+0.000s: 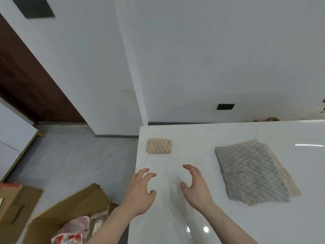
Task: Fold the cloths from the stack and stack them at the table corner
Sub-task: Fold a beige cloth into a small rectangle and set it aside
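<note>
One folded beige cloth [159, 146] lies near the white table's [228, 217] far left corner, long axis along the far edge. One stack of flat cloths [253, 171], grey on top, lies toward the right, skewed. Left hand [140, 191] and right hand [197, 187] hover between them, fingers loosely spread, holding nothing.

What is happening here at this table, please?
A person is folding cloths at a white table. One small folded pink cloth already lies near the far left corner. A stack of unfolded cloths, grey on top, waits to the right. Both hands are empty and hover over the table: the left hand and the right hand, fingers loosely spread, between the two.
</note>
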